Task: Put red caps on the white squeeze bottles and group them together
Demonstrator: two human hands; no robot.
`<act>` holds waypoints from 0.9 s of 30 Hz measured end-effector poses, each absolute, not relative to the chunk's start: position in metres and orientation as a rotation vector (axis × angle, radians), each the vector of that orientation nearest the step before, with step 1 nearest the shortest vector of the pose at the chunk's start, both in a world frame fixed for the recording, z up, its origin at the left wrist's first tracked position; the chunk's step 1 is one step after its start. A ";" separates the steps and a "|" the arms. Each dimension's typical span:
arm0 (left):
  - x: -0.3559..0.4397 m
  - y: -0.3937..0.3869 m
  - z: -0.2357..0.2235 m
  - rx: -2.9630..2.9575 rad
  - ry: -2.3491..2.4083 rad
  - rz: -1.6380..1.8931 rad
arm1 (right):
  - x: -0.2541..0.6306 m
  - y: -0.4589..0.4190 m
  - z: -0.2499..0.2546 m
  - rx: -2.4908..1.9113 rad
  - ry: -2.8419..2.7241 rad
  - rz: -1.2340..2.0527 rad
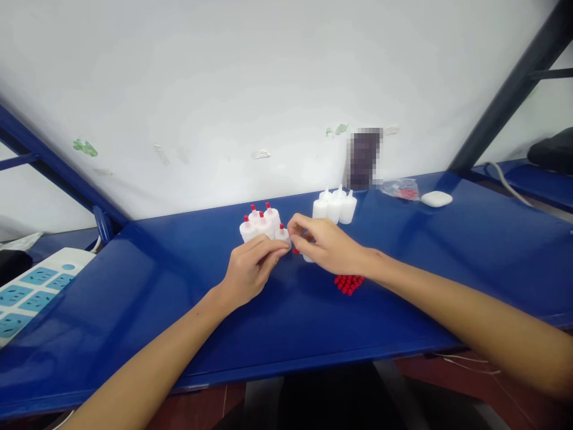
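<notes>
My left hand [250, 266] and my right hand [323, 243] meet over the middle of a blue table [179, 310]. The left hand's fingers are curled together beside a cluster of small white bottles with red caps [262, 222]. The right hand is closed around a small white bottle [308, 258], which is mostly hidden, with a bit of red [296, 251] showing between the two hands. Several loose red caps [348, 283] lie in a pile just under my right wrist. Behind the right hand stand several uncapped white bottles [335, 206].
A white power strip [31, 289] lies at the table's left edge. At the back right are a small plastic bag [401, 189], a white oval case [436, 199] and a blurred dark object [363, 158] against the white wall. Dark blue frame posts slant up at both sides.
</notes>
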State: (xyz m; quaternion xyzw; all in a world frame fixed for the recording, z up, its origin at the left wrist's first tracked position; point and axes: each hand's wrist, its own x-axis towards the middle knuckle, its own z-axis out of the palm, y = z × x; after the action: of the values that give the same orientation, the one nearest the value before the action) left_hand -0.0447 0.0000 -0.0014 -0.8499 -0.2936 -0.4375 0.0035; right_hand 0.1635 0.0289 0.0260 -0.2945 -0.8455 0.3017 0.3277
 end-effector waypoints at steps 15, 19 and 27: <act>-0.045 -0.007 0.000 -3.048 -0.785 -1.150 | 0.165 0.046 0.018 -0.878 -1.958 0.705; -0.045 -0.008 0.002 -3.100 -0.781 -1.154 | 0.157 0.050 0.013 -0.821 -1.891 0.544; -0.046 -0.006 0.010 -3.367 -0.729 -0.835 | 0.165 0.049 0.020 -0.886 -2.259 0.347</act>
State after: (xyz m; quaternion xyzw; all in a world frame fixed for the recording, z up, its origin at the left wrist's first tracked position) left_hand -0.0461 -0.0062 0.0097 -0.9306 -0.2014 -0.2309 -0.2002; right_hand 0.1649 0.0488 0.0205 -0.3402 -0.8672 0.1333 0.3383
